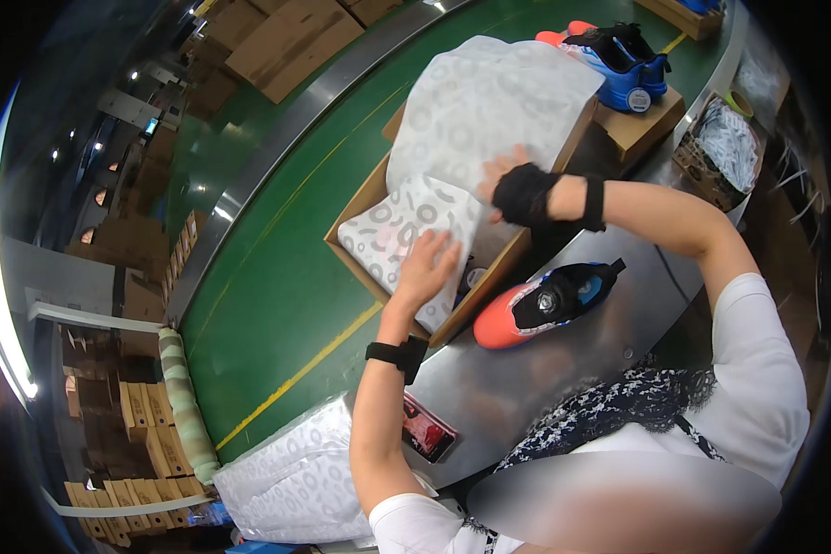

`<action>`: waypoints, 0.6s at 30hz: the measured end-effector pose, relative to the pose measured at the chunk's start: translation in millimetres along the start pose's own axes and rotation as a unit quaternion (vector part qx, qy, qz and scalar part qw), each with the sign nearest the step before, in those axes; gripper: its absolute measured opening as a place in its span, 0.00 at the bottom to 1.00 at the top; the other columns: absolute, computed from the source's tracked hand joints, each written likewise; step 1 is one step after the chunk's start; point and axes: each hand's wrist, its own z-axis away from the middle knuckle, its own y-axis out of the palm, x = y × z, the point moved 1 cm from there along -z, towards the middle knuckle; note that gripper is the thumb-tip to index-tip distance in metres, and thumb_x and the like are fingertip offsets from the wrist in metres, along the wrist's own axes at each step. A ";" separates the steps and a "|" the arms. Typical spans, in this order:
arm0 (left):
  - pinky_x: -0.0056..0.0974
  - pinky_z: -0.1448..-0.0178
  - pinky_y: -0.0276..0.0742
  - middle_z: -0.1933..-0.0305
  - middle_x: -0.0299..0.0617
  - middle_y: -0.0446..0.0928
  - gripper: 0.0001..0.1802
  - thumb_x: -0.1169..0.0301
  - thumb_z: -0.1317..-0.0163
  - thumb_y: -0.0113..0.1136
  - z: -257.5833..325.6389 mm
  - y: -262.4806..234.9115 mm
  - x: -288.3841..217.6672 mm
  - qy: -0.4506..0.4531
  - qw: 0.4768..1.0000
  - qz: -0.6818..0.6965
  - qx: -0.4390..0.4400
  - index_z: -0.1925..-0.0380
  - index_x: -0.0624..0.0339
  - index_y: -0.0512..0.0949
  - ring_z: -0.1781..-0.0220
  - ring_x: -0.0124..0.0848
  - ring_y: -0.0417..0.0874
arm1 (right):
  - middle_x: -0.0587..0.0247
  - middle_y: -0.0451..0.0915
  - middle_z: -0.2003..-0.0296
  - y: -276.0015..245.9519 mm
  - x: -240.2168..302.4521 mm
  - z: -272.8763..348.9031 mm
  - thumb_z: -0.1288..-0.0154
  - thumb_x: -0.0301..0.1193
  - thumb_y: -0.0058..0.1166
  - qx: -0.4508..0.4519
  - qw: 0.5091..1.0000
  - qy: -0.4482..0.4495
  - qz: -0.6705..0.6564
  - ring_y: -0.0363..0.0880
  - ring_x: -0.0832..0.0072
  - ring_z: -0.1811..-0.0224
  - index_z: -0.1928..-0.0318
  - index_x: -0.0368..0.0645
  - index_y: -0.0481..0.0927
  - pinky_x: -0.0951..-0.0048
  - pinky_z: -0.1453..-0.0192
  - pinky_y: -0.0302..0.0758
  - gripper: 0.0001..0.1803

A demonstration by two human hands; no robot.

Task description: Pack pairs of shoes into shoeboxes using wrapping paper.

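Paper, ring-patterned, under left hand and right hand, across cardboard box.

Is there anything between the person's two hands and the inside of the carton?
Yes: white patterned paper lies beneath the left hand and the right hand, covering most of the open carton; a narrow gap shows on its near side.

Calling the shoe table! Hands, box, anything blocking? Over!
Left hand open on patterned paper, right hand too. Paper partly covering cardboard box. Coral-toed shoe beside box on metal table, not blocking.
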 end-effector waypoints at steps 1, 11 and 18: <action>0.53 0.36 0.48 0.38 0.54 0.54 0.28 0.47 0.42 0.44 -0.2 8.8 -18.0 -0.017 0.986 -0.163 0.033 0.50 0.53 0.71 0.34 0.47 0.50 | 0.50 0.71 0.58 -0.1 -16.7 16.0 0.53 0.45 0.53 0.045 0.999 0.023 -0.007 0.70 0.59 0.54 0.61 0.43 0.73 0.43 0.50 0.57 0.22; 0.49 0.46 0.65 0.56 0.53 0.74 0.30 0.43 0.50 0.51 -3.4 9.7 -34.9 -0.094 0.953 -0.267 0.111 0.59 0.57 0.77 0.49 0.47 0.72 | 0.58 0.75 0.64 -22.4 -29.7 94.3 0.54 0.32 0.57 -0.294 0.945 -0.074 -0.127 0.74 0.65 0.61 0.64 0.42 0.74 0.66 0.57 0.68 0.14; 0.49 0.40 0.56 0.51 0.54 0.69 0.36 0.51 0.58 0.64 68.8 62.3 -72.4 0.183 0.973 -0.137 -0.027 0.55 0.69 0.70 0.43 0.50 0.64 | 0.58 0.77 0.73 29.5 -29.6 191.0 0.40 0.42 0.46 0.183 0.813 0.221 -0.506 0.78 0.70 0.73 0.58 0.37 0.74 0.71 0.69 0.73 0.20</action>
